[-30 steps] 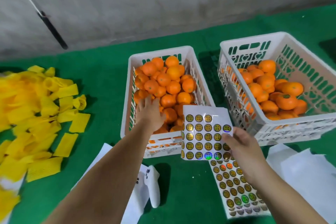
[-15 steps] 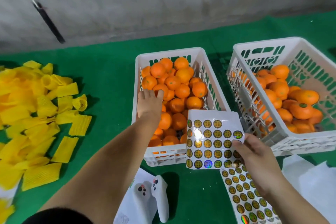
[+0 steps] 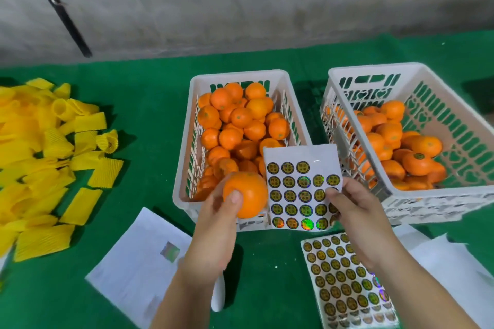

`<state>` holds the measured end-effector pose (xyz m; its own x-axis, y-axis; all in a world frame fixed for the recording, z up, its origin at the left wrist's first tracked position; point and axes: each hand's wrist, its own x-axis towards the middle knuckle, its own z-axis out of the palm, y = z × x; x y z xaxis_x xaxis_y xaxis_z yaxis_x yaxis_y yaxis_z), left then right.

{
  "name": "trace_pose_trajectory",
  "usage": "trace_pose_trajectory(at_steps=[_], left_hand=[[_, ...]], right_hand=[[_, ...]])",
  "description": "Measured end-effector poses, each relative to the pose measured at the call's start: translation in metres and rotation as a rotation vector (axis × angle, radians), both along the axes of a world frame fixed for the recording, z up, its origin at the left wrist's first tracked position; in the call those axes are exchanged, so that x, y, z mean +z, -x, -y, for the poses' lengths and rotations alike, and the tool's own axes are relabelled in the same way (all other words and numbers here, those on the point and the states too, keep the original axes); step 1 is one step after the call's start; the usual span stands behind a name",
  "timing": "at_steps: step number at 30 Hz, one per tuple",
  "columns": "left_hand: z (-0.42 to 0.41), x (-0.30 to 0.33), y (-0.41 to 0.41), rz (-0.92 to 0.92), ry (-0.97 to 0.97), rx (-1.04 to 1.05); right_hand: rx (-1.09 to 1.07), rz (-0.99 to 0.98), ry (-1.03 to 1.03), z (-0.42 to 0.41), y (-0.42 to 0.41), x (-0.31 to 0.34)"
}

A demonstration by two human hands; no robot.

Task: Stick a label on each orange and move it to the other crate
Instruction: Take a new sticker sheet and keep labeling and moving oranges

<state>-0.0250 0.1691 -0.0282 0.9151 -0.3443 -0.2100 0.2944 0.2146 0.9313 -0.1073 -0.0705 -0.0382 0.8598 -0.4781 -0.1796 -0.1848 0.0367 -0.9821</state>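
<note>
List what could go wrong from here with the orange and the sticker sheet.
1. The left hand grips the orange over the left crate's near rim; if it slips, it may roll onto the green mat.
2. The right hand holds the sticker sheet by one edge, so it could bend while a label is peeled.
3. Unlabelled, the orange could be placed in the right crate by mistake.
</note>
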Motion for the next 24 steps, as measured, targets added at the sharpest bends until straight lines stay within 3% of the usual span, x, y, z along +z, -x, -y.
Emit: trace_pose_trajectory(at_steps=[2,5,9,13,15,22,24], left_hand=[[0.009,-0.002,0.019,-0.003,0.107,-0.099],[0.028,0.011,0.034,0.027,0.099,-0.209],[0.066,0.02,0.054,0.053,0.079,-0.231],[0.112,0.02,0.086,-0.009,0.258,-0.322],[0.128,0.021,0.1,-0.042,0.298,-0.27],[0.168,0.03,0.126,-0.004,0.15,-0.035],[0.17,0.027,0.129,0.037,0.103,-0.032]], right_hand=[[0.042,0.032,0.031,0.005,0.006,0.005],[0.078,0.07,0.034,0.017,0.019,0.01],[0.076,0.118,-0.028,0.052,0.038,0.013],[0.094,0.16,-0.203,0.093,0.055,0.021],[0.085,0.16,-0.217,0.112,0.062,0.02],[-0.037,0.153,-0.069,0.145,0.082,0.027],[-0.149,0.156,0.175,0.14,0.09,0.027]])
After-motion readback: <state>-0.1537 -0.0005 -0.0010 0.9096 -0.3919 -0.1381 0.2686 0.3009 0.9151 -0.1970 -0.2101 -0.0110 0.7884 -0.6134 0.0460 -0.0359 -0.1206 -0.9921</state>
